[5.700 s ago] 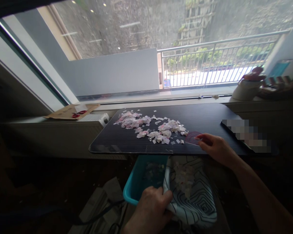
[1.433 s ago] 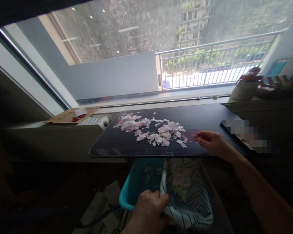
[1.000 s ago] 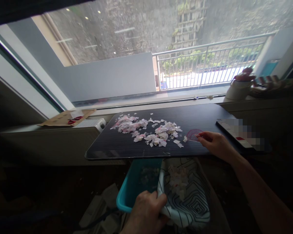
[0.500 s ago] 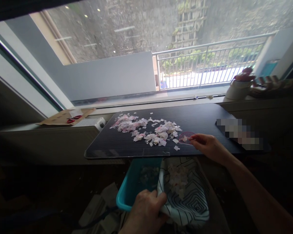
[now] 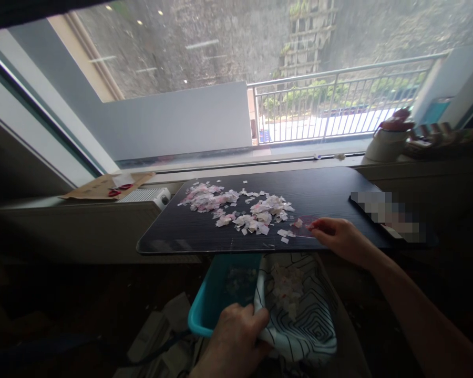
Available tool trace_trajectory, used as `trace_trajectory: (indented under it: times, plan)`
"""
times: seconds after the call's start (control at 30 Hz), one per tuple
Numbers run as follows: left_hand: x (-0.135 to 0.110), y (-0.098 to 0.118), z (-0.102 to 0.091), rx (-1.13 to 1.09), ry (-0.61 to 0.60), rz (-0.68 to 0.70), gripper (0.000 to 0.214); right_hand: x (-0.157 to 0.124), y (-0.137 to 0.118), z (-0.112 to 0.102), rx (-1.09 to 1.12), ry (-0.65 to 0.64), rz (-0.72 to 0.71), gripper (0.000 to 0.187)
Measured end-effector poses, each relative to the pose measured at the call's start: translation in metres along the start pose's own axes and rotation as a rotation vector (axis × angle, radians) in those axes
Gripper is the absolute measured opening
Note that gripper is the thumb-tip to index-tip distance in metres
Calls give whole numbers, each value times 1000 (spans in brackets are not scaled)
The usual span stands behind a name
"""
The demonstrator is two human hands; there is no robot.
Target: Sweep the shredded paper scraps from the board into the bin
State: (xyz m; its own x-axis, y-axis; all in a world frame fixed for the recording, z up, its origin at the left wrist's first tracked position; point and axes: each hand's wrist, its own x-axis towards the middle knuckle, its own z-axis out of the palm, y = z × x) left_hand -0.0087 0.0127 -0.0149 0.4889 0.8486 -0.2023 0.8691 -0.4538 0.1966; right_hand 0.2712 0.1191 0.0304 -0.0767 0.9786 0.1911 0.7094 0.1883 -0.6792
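My right hand pinches a thin, pink, see-through piece low over the right side of the dark tabletop; whether it is a bag or a sheet I cannot tell. A few paper scraps show at its left end. To its left lies a spread pile of small white and pinkish paper scraps. Below the table edge, my left hand is closed on a white cloth with black lines, beside a turquoise basin. More paper scraps lie in the cloth's hollow and, dimly, inside the basin.
A blurred-out flat object rests at the table's right end. Red-handled scissors lie on brown paper on the left ledge, near a radiator. On the windowsill at right stands a pale jug-like container.
The pink piece has flattened and shifted slightly, and a few loose scraps beside it have moved. My right hand is barely displaced; my left keeps its grip on the cloth.
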Motion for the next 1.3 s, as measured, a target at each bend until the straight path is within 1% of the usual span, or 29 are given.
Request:
trace_trajectory:
  times: [0.13, 0.27, 0.37, 0.5, 0.57, 0.67, 0.73, 0.8, 0.9, 0.97, 1.03, 1.07, 1.1, 1.17, 1.23, 1.3]
  plan:
    - [0, 1, -3, -9, -12, 6, 12, 1, -1, -6, -18, 50, 27, 29]
    - [0, 1, -4, -7, -10, 7, 12, 2, 0, -5, -64, 88, 27, 28]
    - [1, 0, -4, -10, 0, 12, 12, 1, 1, 0, -38, 58, 27, 28]
    - [0, 0, -3, -3, -4, 9, 12, -1, -4, 5, -23, -33, -7, 25]
    - [0, 0, -2, 4, 0, 10, 12, 0, -9, 7, -10, -31, -12, 25]
    - [-1, 0, -1, 6, 12, 13, 13, 5, -15, 13, 29, 10, -10, 28]
    - [-1, -1, 0, 9, 8, 6, 13, 9, -17, 19, 73, -8, -21, 29]
    - [-1, -2, 1, 11, 5, 2, 13, 11, -16, 23, 114, -58, -36, 29]
    - [-1, -3, 3, 9, 18, 11, 12, 8, -8, 18, 82, -98, -33, 26]
    - [0, -2, 3, 13, 23, 19, 11, 3, -3, 10, -3, -56, -5, 24]
    - [3, 0, 0, 19, 26, 33, 10, -1, 0, 4, -58, 3, 24, 24]
    - [5, 2, -2, 21, 31, 43, 10, -3, -1, 2, -50, 17, 28, 25]
    - [7, 5, -5, 18, 37, 54, 10, -5, -2, 2, -20, 14, 24, 26]
    - [12, 10, -13, 5, 48, 77, 10, -7, -5, 4, 64, -39, -7, 28]
    - [16, 16, -19, -13, 50, 109, 12, -8, -6, 6, 89, -87, -29, 27]
    - [20, 22, -23, -24, 47, 153, 15, -9, -2, 5, 31, -50, -12, 25]
